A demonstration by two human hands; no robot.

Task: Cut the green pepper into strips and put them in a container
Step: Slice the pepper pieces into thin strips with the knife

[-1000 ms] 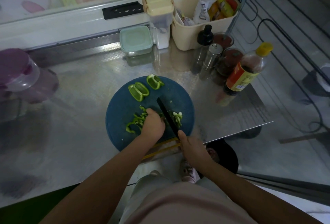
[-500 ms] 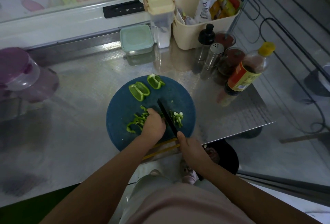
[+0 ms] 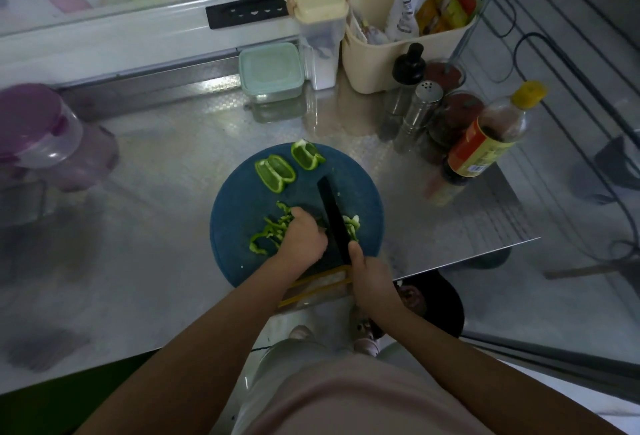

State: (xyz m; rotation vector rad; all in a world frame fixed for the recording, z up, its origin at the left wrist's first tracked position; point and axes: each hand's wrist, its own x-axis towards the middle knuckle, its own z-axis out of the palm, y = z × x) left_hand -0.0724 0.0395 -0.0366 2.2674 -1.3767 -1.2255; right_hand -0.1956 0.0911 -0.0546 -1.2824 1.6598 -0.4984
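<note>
A round blue cutting board [image 3: 239,206] lies on the steel counter. Two uncut green pepper pieces rest at its far edge, one [image 3: 275,173] on the left and one [image 3: 306,155] on the right. Thin green strips [image 3: 268,232] lie left of my left hand [image 3: 304,239], which presses down on a pepper piece hidden under its fingers. My right hand [image 3: 369,277] grips the handle of a black knife [image 3: 332,214], whose blade stands right beside my left fingers. More cut bits [image 3: 353,225] lie right of the blade.
A mint-lidded container [image 3: 270,71] stands at the back, next to a cream-lidded canister [image 3: 320,24] and a beige basket [image 3: 384,64] of packets. Shakers, jars and a yellow-capped sauce bottle [image 3: 485,138] crowd the right. A purple-lidded jar [image 3: 38,129] sits left. The counter edge [image 3: 467,259] runs close on the right.
The knife blade has shifted only slightly beside my left fingers; both hands keep nearly the same place on the board.
</note>
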